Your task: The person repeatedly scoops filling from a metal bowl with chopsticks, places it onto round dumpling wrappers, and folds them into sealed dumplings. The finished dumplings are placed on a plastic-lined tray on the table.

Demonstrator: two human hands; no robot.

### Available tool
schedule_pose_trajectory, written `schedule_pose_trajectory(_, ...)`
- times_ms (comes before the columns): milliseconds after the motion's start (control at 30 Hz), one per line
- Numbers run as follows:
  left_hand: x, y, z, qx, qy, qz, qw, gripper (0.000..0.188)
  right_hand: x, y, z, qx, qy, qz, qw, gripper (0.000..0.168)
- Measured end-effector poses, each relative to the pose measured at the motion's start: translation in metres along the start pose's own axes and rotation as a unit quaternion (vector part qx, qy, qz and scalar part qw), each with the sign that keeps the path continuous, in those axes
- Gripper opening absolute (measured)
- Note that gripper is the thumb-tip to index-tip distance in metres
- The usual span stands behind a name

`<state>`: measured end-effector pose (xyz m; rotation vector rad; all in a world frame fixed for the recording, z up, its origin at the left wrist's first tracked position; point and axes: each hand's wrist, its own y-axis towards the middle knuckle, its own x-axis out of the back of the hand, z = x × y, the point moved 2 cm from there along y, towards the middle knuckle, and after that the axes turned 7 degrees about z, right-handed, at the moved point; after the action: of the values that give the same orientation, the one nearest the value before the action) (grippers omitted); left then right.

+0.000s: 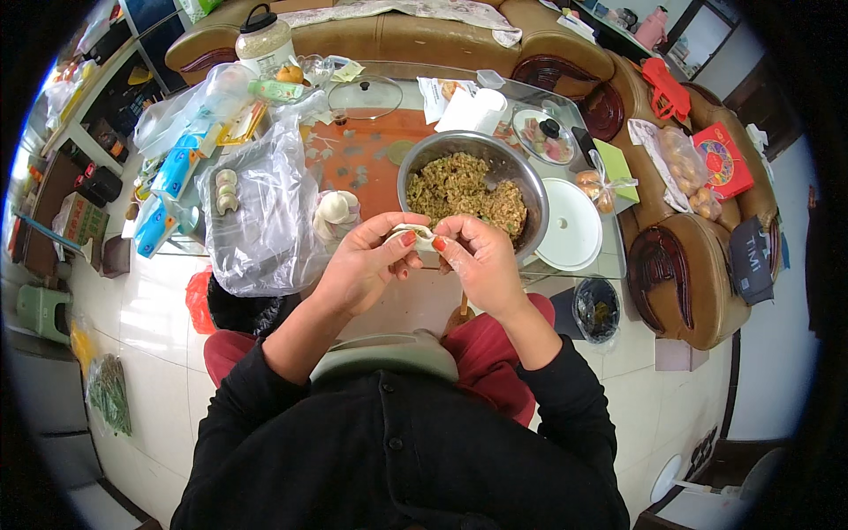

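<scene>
Between my two hands is a dumpling wrapper [419, 242] with filling showing inside its fold. The thumb and fingers of my left hand [364, 258] grip its left side; my right hand [482, 262] pinches its right edge. Just beyond them, a steel bowl [539, 218] holds minced filling [464, 182]. A stack of round wrappers [336, 211] stands beyond my left hand. Farther left, a short row of finished dumplings [226, 191] lies on a tray covered with clear plastic [271, 218].
A glass-topped table [371, 149] carries everything. Right of the bowl are a white round lid [568, 225] and a glass lid [544, 136]. Tissue packs [179, 165] and a large jar [265, 43] stand at the left. Bins [596, 311] flank my knees.
</scene>
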<state>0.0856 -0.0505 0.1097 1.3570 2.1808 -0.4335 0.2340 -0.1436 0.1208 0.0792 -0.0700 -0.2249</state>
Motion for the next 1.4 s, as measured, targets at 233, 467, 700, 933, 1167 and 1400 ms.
schedule_pose_trajectory(233,0.002,0.001,0.004,-0.035,0.034,-0.019,0.999,0.019,0.000,-0.001,0.019,0.158,-0.200,-0.045,0.966,0.010)
schedule_pose_trajectory(467,-0.005,0.003,0.002,-0.057,0.093,-0.042,0.993,0.015,0.000,-0.001,0.026,0.194,-0.312,-0.037,0.929,0.010)
schedule_pose_trajectory(700,-0.006,0.000,-0.004,-0.070,0.179,-0.034,0.981,0.025,-0.001,0.005,0.032,0.191,-0.254,0.003,0.948,0.007)
schedule_pose_trajectory(933,-0.010,-0.005,-0.011,-0.076,0.202,0.002,0.976,0.040,-0.002,0.001,0.034,0.174,-0.277,-0.025,0.945,0.007)
schedule_pose_trajectory(1167,-0.019,-0.008,-0.023,-0.068,0.231,0.002,0.971,0.040,0.003,0.009,0.039,0.251,-0.311,0.012,0.917,0.010)
schedule_pose_trajectory(1400,0.000,-0.012,-0.027,-0.002,0.299,-0.055,0.953,0.020,0.005,0.007,0.040,0.241,-0.283,0.010,0.928,0.009)
